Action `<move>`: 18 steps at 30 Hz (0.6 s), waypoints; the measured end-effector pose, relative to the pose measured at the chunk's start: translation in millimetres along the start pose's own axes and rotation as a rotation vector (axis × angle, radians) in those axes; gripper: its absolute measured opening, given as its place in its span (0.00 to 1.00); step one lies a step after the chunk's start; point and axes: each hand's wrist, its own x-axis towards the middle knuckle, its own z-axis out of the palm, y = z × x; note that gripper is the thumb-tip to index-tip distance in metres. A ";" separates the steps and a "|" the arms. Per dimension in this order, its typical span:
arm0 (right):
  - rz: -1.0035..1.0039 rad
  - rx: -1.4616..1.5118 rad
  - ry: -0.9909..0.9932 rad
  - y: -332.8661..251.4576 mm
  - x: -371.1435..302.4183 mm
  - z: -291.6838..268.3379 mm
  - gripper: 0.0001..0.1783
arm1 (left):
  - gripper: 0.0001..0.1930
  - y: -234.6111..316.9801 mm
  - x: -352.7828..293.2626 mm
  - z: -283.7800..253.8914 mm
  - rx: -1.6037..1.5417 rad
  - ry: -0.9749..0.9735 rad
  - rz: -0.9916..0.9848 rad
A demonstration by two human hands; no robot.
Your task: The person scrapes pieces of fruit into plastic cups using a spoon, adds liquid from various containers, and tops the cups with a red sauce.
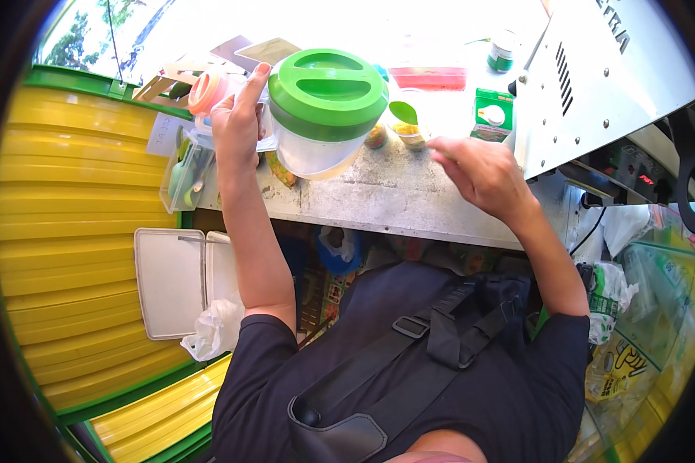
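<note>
My left hand point(238, 116) is closed round the handle of a clear plastic pitcher point(313, 151). A green lid point(330, 83) caps the pitcher, which is lifted and tilted over the counter's front part. Pale liquid seems to show low inside it. My right hand point(483, 171) has its fingers curled together beside a small clear cup point(411, 141) with yellow bits in it. What those fingers hold, if anything, is too small to make out. A green spoon-like piece point(403, 113) shows at the cup's top. Another small cup point(377, 136) is partly hidden behind the pitcher.
A metal counter point(347, 202) runs across in front of me. On it stand a green-and-white carton point(493, 116), a red-lidded container point(428, 78) and a clear utensil bin point(187, 171). A large white machine point(594, 85) fills the right. Yellow corrugated panels point(85, 231) line the left.
</note>
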 end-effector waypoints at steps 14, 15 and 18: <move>0.679 0.624 0.625 8.7 41.0 -22.4 0.16 | 0.19 9.2 -2.7 18.0 0.187 -0.039 0.209; 0.679 0.624 0.628 7.7 41.9 -23.8 0.16 | 0.19 8.5 -2.0 16.4 0.189 -0.041 0.210; 0.693 0.631 0.630 6.4 43.6 -25.2 0.15 | 0.20 8.3 -1.5 15.1 0.239 -0.048 0.232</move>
